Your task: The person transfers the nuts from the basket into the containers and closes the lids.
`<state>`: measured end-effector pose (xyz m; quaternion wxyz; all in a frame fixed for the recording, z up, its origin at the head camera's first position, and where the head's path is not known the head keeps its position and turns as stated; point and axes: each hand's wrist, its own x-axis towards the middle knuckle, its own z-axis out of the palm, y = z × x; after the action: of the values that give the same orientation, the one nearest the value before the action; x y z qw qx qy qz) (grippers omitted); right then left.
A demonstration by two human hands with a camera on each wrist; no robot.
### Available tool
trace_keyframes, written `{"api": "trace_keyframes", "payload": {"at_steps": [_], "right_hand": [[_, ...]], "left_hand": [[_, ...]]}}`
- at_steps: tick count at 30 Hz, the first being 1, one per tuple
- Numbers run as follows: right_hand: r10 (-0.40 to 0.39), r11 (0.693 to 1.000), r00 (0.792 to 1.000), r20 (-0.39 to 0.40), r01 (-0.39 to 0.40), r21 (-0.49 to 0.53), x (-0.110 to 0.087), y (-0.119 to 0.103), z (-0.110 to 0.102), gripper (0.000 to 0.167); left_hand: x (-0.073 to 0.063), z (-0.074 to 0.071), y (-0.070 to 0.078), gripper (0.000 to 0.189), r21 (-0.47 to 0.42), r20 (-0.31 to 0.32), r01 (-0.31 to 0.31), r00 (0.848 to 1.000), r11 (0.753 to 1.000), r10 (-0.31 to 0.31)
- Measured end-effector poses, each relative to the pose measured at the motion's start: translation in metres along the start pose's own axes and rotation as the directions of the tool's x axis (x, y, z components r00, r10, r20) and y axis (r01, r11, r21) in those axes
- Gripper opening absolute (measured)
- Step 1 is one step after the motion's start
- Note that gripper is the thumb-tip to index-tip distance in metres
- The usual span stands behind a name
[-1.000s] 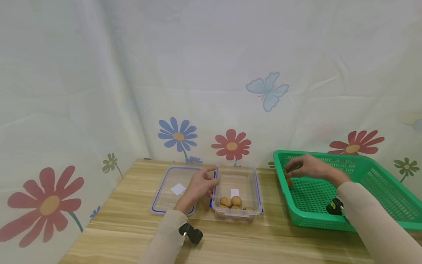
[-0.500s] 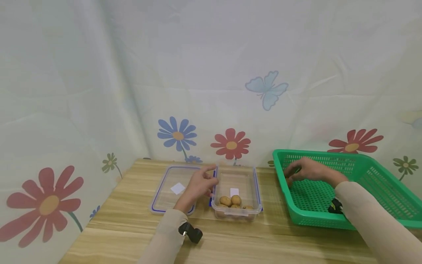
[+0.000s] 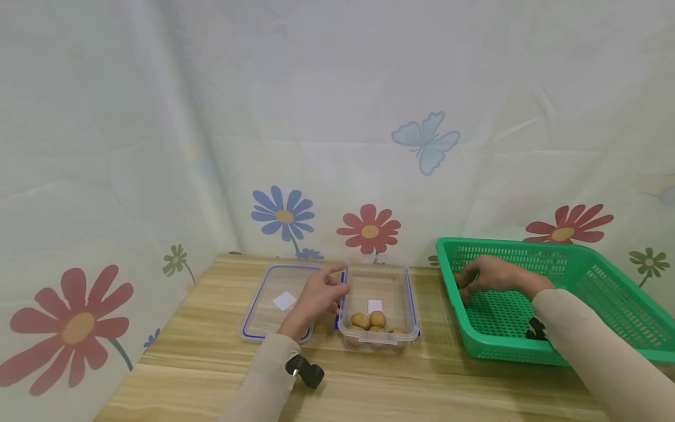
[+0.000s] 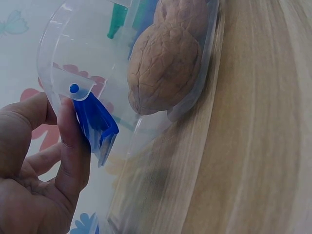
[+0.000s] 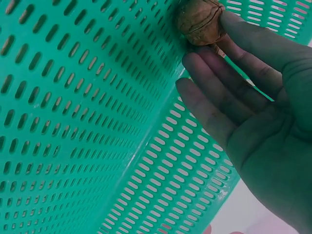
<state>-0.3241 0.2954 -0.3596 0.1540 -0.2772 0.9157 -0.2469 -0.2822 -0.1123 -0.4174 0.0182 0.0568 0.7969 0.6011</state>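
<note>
My left hand (image 3: 319,293) holds the left rim of a clear plastic box (image 3: 379,339), its thumb (image 4: 73,151) against a blue latch (image 4: 95,119). Several walnuts (image 3: 361,320) lie inside the box at its near end; one big walnut (image 4: 165,68) shows through the wall in the left wrist view. Reaching into a green plastic basket (image 3: 453,313), my right hand (image 3: 487,274) pinches a walnut (image 5: 200,22) with thumb and fingers by the basket's left wall. In the head view that hand mostly covers this walnut.
The box's lid (image 3: 263,334), with a blue seal and a white paper square (image 3: 285,301) on it, lies left of the box. Another white slip (image 3: 375,306) shows at the box. Behind the wooden table (image 3: 211,363) hangs a flower-print curtain (image 3: 337,117).
My right hand has sunk slightly lower in the basket, and its fingers have shifted about the walnut. The left hand keeps its place at the box.
</note>
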Motion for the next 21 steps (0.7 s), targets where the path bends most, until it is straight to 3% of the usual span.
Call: {"api": "trace_keyframes", "payload": {"at_steps": [10,21], "right_hand": [[-0.002,1.000,0.999,0.041,0.002,0.021,0.001,0.001,0.000,0.026],[-0.015,1.000,0.999,-0.036,0.015,0.011,-0.007,-0.010,-0.005,0.027]], "left_hand": [[-0.001,0.000,0.000,0.062,-0.013,-0.001,-0.007,1.000,1.000,0.007],[-0.002,0.000,0.001,0.063,-0.027,0.005,0.006,1.000,1.000,-0.005]]}}
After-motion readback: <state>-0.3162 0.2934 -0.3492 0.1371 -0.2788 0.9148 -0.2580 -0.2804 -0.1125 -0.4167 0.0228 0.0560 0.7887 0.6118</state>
